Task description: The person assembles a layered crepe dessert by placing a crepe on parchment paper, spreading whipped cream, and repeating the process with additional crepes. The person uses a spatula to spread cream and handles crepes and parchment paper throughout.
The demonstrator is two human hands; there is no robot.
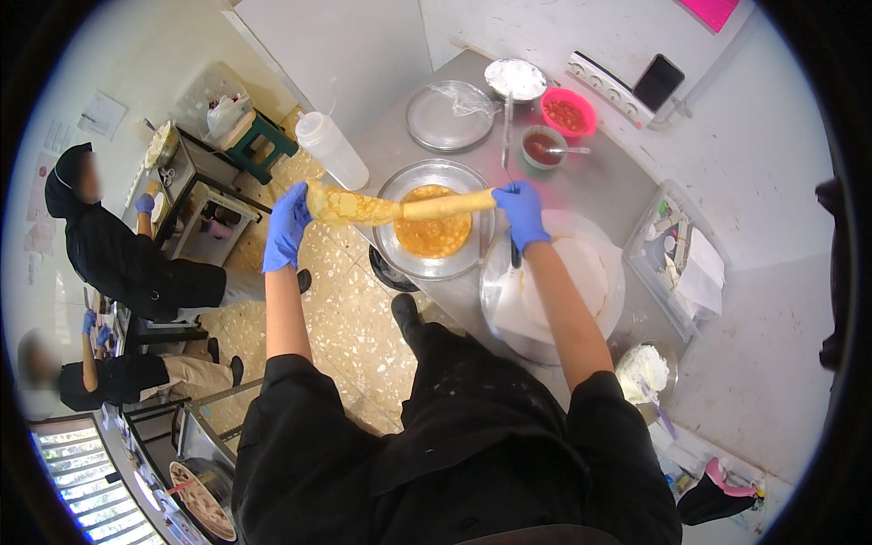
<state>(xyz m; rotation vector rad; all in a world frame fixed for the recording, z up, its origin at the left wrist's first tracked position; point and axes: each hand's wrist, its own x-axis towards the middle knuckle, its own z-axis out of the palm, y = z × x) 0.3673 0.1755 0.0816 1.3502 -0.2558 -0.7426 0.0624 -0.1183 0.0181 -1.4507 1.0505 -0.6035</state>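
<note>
Left of frame centre: left hand (289, 227), fingers clamped on loose, wide end of part-rolled crepe (386, 211). Just above: squeeze bottle (334, 153). Frame centre: crepe held across, over round metal tray (389, 227) with flat crepe (436, 240) inside. Right of centre: right hand (522, 218), fingers clamped on rolled end, dark-handled spatula (516, 256) also gripped. Right: clear plastic bin (656, 295).

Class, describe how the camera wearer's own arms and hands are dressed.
The left hand and right hand wear plain, thin blue-violet gloves that end around the wrists. The black sleeves are loose and stop near the elbows, leaving the forearms bare between.
</note>
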